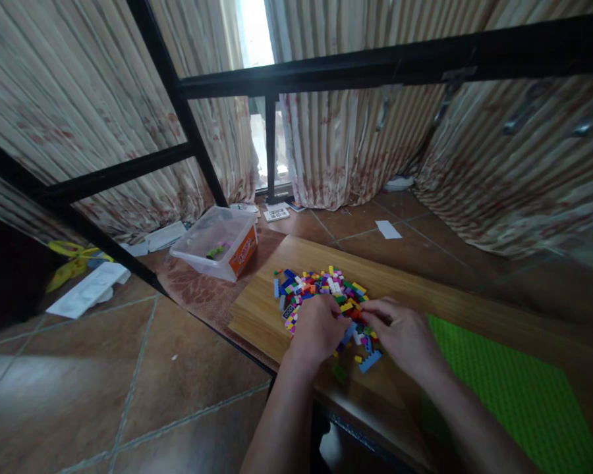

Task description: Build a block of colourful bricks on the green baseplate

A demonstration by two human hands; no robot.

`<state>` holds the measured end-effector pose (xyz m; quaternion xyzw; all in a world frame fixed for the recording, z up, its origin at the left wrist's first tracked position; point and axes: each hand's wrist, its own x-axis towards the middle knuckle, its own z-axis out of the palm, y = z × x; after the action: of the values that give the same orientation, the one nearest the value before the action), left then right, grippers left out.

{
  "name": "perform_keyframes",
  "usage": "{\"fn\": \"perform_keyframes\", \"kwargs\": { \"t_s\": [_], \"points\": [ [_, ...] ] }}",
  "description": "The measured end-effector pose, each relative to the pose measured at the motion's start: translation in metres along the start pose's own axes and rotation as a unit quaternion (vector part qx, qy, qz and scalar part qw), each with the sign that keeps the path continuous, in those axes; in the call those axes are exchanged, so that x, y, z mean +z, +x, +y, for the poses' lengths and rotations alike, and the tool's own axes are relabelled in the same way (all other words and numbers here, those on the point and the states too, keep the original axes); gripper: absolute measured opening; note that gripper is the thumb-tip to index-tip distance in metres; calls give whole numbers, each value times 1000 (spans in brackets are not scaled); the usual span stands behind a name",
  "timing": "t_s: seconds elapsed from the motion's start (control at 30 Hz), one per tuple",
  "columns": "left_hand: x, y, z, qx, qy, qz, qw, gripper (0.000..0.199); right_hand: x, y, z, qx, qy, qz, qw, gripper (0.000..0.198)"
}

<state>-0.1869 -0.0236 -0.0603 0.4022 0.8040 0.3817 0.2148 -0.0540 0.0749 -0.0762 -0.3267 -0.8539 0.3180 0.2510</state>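
A heap of small toy building bricks (pixel 308 284) in many colours lies on a wooden board. My left hand (pixel 319 324) is over the near side of the heap, its fingers curled down among the bricks; what they hold, if anything, is hidden. From the right, my right hand (pixel 400 329) reaches to the heap's edge with thumb and forefinger pinched together. Red-orange bricks (pixel 356 316) lie by those fingertips, but I cannot make out what is between them. A blue brick (pixel 370 361) sits just in front, apart from the heap.
On the right of the wooden board (pixel 257 309) lies a green studded baseplate (pixel 499 388). A clear plastic box (pixel 197 253) with a few bricks inside stands at the left on a brown cloth (pixel 188 289). Black metal bars (pixel 356 64) cross in front of curtains (pixel 336 151).
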Motion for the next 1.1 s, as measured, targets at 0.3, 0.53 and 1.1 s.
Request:
{"fn": "perform_keyframes", "kwargs": {
  "t_s": [0.3,0.53,1.1],
  "points": [
    [-62,0,-34,-105,-262,214,935,21,33,60,-63,-88,-31,-67,993,20],
    [-79,1,-57,-169,-277,279,904,17,82,63,-97,-200,-207,-197,937,11],
    [-73,12,-63,-139,-165,245,945,28,34,13,-69,12,143,16,990,25]
  ]
}}
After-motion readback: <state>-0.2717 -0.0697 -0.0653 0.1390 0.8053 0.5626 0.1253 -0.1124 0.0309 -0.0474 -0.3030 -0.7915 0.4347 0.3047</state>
